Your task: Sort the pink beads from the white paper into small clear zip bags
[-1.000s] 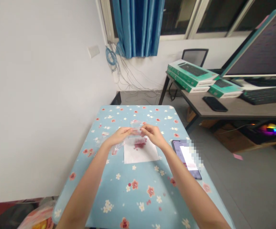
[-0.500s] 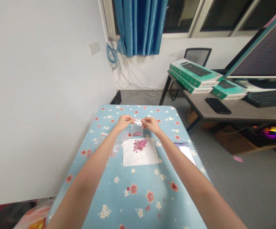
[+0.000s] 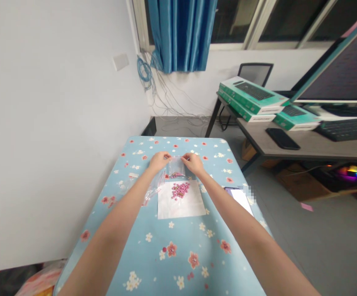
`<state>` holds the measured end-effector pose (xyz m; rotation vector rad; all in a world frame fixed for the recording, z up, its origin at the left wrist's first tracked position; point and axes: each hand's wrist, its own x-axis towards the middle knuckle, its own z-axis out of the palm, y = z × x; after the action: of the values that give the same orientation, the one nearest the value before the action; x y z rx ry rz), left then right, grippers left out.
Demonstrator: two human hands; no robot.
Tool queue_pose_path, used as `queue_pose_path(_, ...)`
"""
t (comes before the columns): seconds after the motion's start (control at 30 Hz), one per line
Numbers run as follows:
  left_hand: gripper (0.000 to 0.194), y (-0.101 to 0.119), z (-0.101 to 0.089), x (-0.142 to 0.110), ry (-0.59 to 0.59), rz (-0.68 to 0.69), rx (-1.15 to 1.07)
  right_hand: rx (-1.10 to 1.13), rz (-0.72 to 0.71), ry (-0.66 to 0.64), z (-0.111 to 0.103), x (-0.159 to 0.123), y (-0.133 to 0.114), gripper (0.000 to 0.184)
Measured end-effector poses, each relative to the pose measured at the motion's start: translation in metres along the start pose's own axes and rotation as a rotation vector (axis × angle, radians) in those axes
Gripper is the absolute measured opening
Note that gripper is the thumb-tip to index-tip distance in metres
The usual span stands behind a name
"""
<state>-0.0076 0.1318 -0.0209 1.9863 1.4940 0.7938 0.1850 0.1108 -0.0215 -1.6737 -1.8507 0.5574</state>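
Note:
My left hand [image 3: 158,161] and my right hand [image 3: 192,163] each pinch a top corner of a small clear plastic bag [image 3: 176,167], held upright just above the table. A few pink beads lie in the bag's bottom. Right below it a white sheet of paper [image 3: 180,203] rests on the blue flowered tablecloth [image 3: 178,246], with a pile of pink beads [image 3: 180,190] on its far half. More clear plastic bags [image 3: 152,188] lie crumpled under my left forearm, beside the paper.
A phone [image 3: 240,197] lies at the table's right edge. The white wall runs along the left. To the right stands a desk [image 3: 304,144] with green keyboard boxes [image 3: 251,98], a black phone, a keyboard and a monitor. Cables hang under the blue curtain.
Both hands lifted the small bag off the paper and moved it away from me, uncovering the bead pile. The hold on the bag's top corners is unchanged.

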Motion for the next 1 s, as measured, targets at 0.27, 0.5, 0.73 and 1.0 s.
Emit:
queue_pose_path(0.27,0.024,0.006,-0.013,-0.012,0.055,0.076,0.090,0.041,-0.009,0.187,-0.008,-0.003,-0.006,0.029)
queue_pose_path(0.5,0.049,-0.009,-0.066,-0.058,-0.158,0.222,0.098,0.487,0.000,-0.026,-0.038,-0.037,-0.024,0.016)
queue_pose_path(0.73,0.081,-0.017,-0.066,-0.087,-0.367,0.164,0.335,0.566,0.038,-0.392,0.007,-0.082,-0.047,0.022)
queue_pose_path(1.0,0.078,-0.018,-0.053,-0.083,-0.401,0.131,0.407,0.252,-0.133,-0.379,0.023,-0.081,-0.060,0.018)
